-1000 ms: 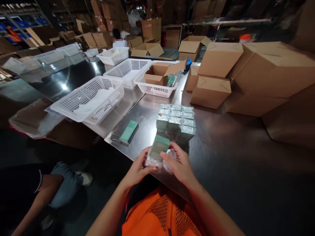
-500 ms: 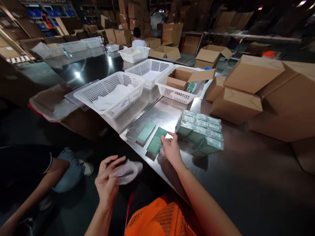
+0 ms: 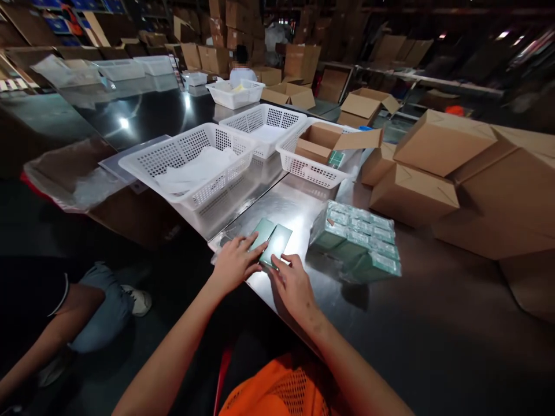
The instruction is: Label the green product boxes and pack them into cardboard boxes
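Note:
Two flat green boxes lie side by side near the table edge: the left green box (image 3: pixel 262 229) and the right green box (image 3: pixel 277 242). My left hand (image 3: pixel 236 261) has its fingers spread over the near part of the left box, with a fingertip reaching the right box. The thumb and fingers of my right hand (image 3: pixel 295 284) are closed on the near right corner of the right box. To the right stands a block of several green boxes (image 3: pixel 355 240) in clear wrap. Some clear film seems to lie beside my left hand.
White perforated baskets (image 3: pixel 197 199) stand beyond my hands, one with white sheets in it. Another white basket (image 3: pixel 310 172) holds an open carton (image 3: pixel 318 141). Brown cartons (image 3: pixel 416 193) line the right side. At the lower left is another person's arm (image 3: pixel 73 306).
My left hand has moved up and right onto the boxes, and the crumpled clear plastic is out of it. My right hand has shifted slightly down. The two boxes now sit closer together.

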Motion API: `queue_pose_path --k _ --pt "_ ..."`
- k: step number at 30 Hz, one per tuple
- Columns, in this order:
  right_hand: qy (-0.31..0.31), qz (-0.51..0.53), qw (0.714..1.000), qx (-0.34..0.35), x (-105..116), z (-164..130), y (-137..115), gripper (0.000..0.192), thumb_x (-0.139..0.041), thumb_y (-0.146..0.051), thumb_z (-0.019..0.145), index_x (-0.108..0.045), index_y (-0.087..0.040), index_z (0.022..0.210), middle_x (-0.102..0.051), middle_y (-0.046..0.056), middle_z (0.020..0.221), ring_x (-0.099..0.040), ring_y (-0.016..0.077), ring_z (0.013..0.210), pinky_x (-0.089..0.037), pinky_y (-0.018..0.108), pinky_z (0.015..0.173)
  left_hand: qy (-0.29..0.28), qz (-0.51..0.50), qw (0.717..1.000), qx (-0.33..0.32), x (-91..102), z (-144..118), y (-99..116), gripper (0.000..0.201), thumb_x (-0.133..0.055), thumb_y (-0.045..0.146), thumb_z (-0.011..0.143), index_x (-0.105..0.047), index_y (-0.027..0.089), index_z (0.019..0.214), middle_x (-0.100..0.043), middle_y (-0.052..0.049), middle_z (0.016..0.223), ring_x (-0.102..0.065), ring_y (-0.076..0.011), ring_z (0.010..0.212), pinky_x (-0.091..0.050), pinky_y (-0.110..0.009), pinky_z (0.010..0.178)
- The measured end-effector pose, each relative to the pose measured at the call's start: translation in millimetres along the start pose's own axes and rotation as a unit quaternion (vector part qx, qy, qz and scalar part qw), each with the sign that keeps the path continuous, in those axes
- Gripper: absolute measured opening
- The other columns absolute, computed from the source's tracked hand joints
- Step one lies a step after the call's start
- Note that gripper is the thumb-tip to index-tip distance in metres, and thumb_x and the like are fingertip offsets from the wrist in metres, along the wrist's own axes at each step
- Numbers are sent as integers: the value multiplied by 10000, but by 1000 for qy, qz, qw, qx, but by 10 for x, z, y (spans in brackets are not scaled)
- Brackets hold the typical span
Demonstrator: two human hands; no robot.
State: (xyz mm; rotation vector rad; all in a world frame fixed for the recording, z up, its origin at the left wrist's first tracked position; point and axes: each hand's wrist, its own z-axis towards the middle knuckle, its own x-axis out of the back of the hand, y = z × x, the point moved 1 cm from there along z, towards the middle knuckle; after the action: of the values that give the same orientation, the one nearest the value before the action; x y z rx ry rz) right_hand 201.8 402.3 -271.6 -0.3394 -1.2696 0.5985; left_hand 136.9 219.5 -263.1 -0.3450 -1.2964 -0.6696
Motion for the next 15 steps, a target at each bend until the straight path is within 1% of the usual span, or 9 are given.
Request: queue_pose_path --k 2,5,8,10,11,13,15 --pt "-5 -20 1000 3 -63 37 -75 337 -520 -174 940 -639 -173 1256 -592 138 1092 -671 232 893 -593 367 782 -1 -12 1000 -14 -67 25 -84 589 -631 486 851 -521 338 1410 -498 -109 1478 -541 -321 1120 -496 -450 900" --pt "-16 -40 999 0 -120 129 -205 340 -527 -142 936 -639 -161 1257 -602 149 1117 -676 236 903 -590 356 775 9 -25 999 -25 -97 28 -229 575 -618 469 858 -521 340 1410 -502 -147 1455 -542 -304 1084 -480 -454 938" --pt "-37 -56 998 10 -60 225 -324 353 -569 -122 921 -634 -187 1262 -614 121 1170 -689 201 848 -587 300 752 6 -26 999 -34 -82 41 -381 506 -612 441 869 -572 347 1364 -491 -154 1453 -532 -298 1094 -468 -462 963" --pt "-44 -64 997 17 93 255 -363 413 -610 -139 908 -593 -206 1316 -606 105 1233 -689 180 778 -588 281 701 0 -22 999 -39 -67 58 -465 498 -610 446 872 -573 353 1360 -481 -143 1461 -528 -292 1112 -464 -458 973" --pt "-37 -77 996 16 206 257 -359 443 -612 -157 913 -564 -212 1350 -594 104 1272 -687 175 755 -588 278 674 -3 -19 999 -42 -60 67 -495 498 -608 448 875 -567 359 1364 -478 -137 1464 -530 -289 1117 -465 -455 973" --pt "14 -140 990 -1 483 241 -294 469 -579 -191 940 -515 -215 1404 -568 113 1336 -690 181 764 -580 275 622 -9 -12 999 -47 -42 81 -522 489 -603 444 882 -563 373 1364 -489 -131 1456 -546 -286 1108 -473 -452 963" --pt "82 -238 967 -39 768 213 -165 476 -532 -193 959 -486 -208 1432 -528 123 1404 -695 197 808 -566 271 583 -14 -2 999 -43 -6 78 -498 505 -619 442 875 -557 367 1371 -493 -138 1455 -570 -291 1093 -489 -449 940"
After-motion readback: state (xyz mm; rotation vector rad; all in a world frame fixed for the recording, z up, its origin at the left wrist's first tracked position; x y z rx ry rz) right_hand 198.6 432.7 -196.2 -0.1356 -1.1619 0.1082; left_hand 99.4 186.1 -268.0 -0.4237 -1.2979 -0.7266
